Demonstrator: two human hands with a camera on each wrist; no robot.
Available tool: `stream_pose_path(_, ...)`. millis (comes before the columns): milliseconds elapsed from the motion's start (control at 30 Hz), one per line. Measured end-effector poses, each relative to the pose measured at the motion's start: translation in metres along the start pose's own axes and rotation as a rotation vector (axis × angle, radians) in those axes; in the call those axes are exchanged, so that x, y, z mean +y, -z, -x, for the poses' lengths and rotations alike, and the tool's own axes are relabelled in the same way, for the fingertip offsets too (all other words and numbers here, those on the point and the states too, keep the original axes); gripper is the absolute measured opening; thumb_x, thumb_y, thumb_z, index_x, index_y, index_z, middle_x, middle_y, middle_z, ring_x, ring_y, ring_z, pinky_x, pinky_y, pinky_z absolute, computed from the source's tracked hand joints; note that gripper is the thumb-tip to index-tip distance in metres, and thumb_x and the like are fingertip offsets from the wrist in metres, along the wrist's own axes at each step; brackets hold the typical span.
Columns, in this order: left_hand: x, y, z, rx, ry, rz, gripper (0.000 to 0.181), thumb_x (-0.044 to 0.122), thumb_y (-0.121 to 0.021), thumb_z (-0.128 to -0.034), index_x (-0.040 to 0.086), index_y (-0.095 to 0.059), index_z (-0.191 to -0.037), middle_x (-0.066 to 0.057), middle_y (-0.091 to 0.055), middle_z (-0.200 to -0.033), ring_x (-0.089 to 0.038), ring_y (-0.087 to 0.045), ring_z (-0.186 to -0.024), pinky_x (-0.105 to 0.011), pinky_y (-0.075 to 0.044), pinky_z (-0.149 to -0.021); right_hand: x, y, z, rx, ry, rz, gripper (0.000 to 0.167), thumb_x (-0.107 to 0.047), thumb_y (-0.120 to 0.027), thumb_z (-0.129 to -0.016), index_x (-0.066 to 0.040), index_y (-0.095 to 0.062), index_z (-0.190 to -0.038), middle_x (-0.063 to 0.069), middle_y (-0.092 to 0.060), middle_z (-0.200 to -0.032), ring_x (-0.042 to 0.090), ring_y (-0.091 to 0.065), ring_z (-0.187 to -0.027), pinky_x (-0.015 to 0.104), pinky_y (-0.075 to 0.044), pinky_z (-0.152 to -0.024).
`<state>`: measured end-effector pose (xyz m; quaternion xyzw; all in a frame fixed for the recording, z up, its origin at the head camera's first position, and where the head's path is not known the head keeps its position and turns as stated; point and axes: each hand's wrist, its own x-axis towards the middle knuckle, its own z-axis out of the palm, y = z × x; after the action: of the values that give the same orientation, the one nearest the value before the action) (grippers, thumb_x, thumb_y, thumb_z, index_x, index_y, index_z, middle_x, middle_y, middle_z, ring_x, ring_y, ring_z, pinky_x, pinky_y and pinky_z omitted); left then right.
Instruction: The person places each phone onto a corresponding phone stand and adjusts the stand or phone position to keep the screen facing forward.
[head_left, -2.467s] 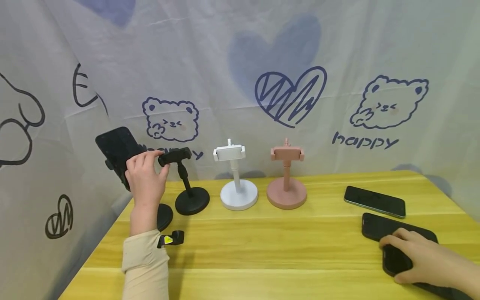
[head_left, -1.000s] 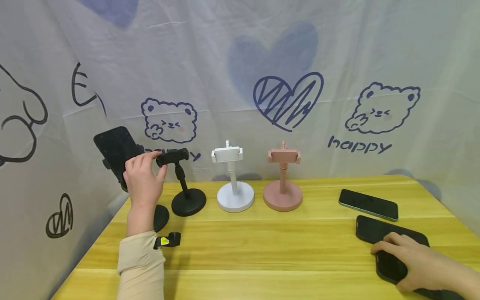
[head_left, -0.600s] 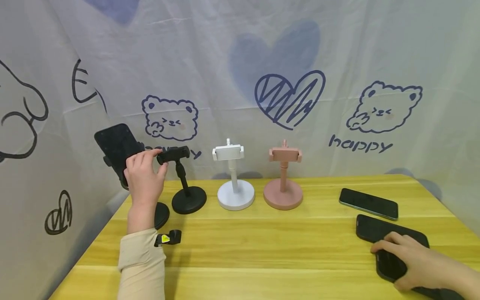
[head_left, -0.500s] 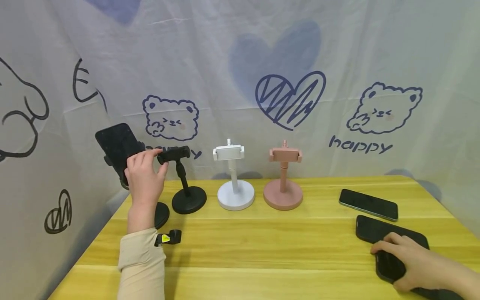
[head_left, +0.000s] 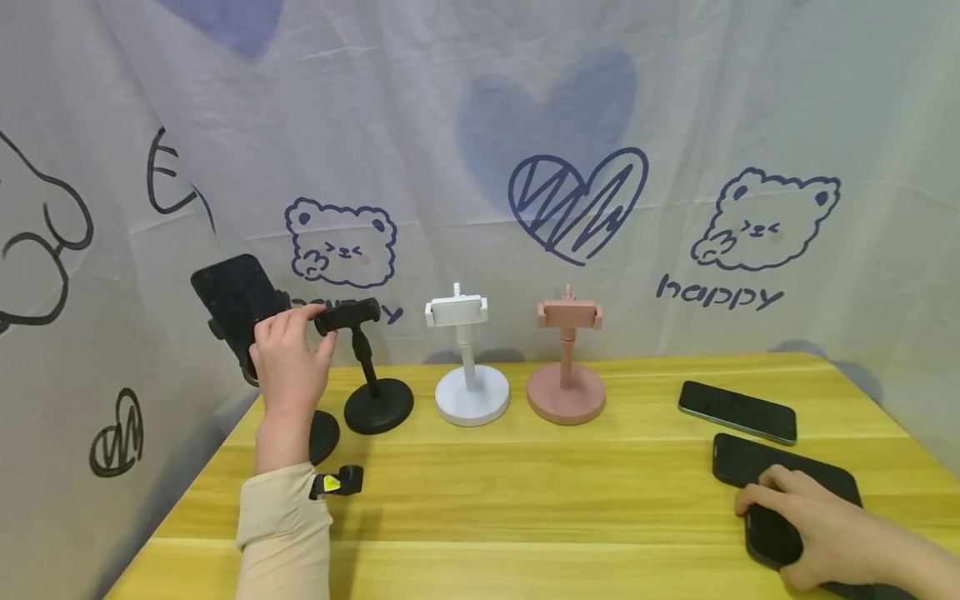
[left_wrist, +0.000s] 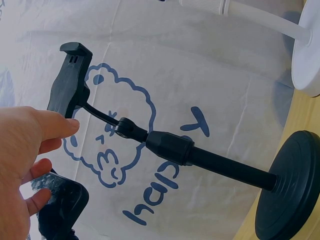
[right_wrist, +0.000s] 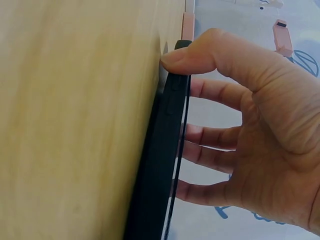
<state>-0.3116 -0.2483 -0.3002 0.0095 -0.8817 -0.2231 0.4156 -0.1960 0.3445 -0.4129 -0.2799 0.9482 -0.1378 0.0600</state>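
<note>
My left hand [head_left: 290, 362] pinches the left end of the clamp [head_left: 348, 314] on a black phone stand, thumb on the near side. In the left wrist view that stand's stem [left_wrist: 225, 166] runs down to a round base [left_wrist: 290, 185]. Behind the hand, a black phone [head_left: 236, 296] sits tilted in another black stand, whose base [head_left: 324, 437] is partly hidden by my wrist. My right hand [head_left: 825, 525] grips a black phone [head_left: 772, 537] lying at the front right of the table; the right wrist view shows the thumb over its edge [right_wrist: 162, 150].
A white phone stand [head_left: 472, 396] and a pink one [head_left: 566, 396] stand in line to the right of the black ones. Two more phones lie at the right: one behind [head_left: 738, 412], another [head_left: 787, 467] close beside the right hand. A printed cloth [head_left: 450, 167] hangs behind the table.
My right hand has shifted slightly left with the phone in its grip. The left hand stays on the black stand's clamp. The head view has tilted a little.
</note>
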Motion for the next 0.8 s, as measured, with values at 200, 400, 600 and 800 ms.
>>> stream_pose_path(200,-0.001,-0.0015,0.0017,0.012,-0.01,0.004,0.035,0.016,-0.069,-0.0899,0.007,-0.062,-0.123,-0.018,-0.061,-0.126,-0.037,-0.043,-0.12,-0.058,-0.035,-0.096,-0.0033,-0.0032,0.0007,0.084,0.015,0.078,0.068,-0.021,-0.087,-0.054,-0.038,-0.054,-0.112,-0.006,-0.039,-0.099,-0.001,-0.031,-0.084,0.018,-0.03,-0.067)
stream_pose_path(400,-0.0009,-0.0017,0.0008,0.009,-0.006,-0.001,0.035,0.016,-0.069,-0.0902,0.008,-0.062,-0.123,-0.018,-0.061,-0.127,-0.037,-0.043,-0.12,-0.057,-0.035,-0.096,-0.0054,-0.0019,0.0,0.061,-0.017,0.066,0.067,-0.021,-0.085,-0.056,-0.038,-0.054,-0.113,-0.004,-0.038,-0.099,0.002,-0.032,-0.083,0.019,-0.031,-0.066)
stream_pose_path(600,-0.0002,-0.0002,0.0002,0.007,-0.005,0.001,0.035,0.016,-0.069,-0.0903,0.007,-0.062,-0.123,-0.018,-0.061,-0.127,-0.037,-0.044,-0.12,-0.057,-0.035,-0.096,-0.0074,-0.0025,-0.0015,0.113,0.005,0.093,0.067,-0.023,-0.086,-0.054,-0.038,-0.055,-0.112,-0.006,-0.037,-0.099,0.0,-0.033,-0.085,0.018,-0.032,-0.067)
stream_pose_path(800,0.0002,0.0004,0.0006,0.006,-0.005,0.002,0.034,0.016,-0.069,-0.0902,0.008,-0.062,-0.122,-0.018,-0.061,-0.127,-0.037,-0.044,-0.119,-0.057,-0.035,-0.096,-0.0074,-0.0013,-0.0015,0.133,0.016,0.108,0.065,-0.027,-0.088,-0.055,-0.037,-0.056,-0.112,-0.007,-0.039,-0.1,-0.001,-0.034,-0.085,0.018,-0.035,-0.066)
